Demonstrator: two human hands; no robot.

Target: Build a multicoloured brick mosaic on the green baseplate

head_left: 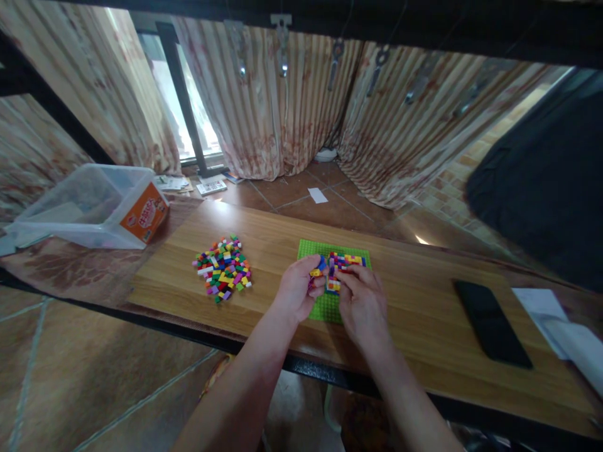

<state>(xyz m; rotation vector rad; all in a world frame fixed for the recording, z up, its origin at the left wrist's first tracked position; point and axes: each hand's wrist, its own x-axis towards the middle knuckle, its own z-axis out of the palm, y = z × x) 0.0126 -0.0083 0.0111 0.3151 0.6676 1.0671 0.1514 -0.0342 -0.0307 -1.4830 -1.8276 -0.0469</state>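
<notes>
A green studded baseplate [325,309] lies on the wooden board, with a block of multicoloured toy bricks [354,259] built up on it. Over the plate's left side, my left hand [298,290] is closed around several loose toy bricks [321,263], blue and yellow among them. My right hand [365,301] reaches over the built bricks from the right, its thumb and fingers pinched together at the near part of the build. Whatever sits between those fingertips is too small and too covered to make out. My hands are close together but apart.
A pile of mixed toy bricks [223,269] lies left on the wooden board [273,245]. Beyond it stands a clear plastic bin [98,207] with an orange label. A black phone [492,323] and white papers [546,314] lie right. Hooks [283,53] hang from the bar overhead.
</notes>
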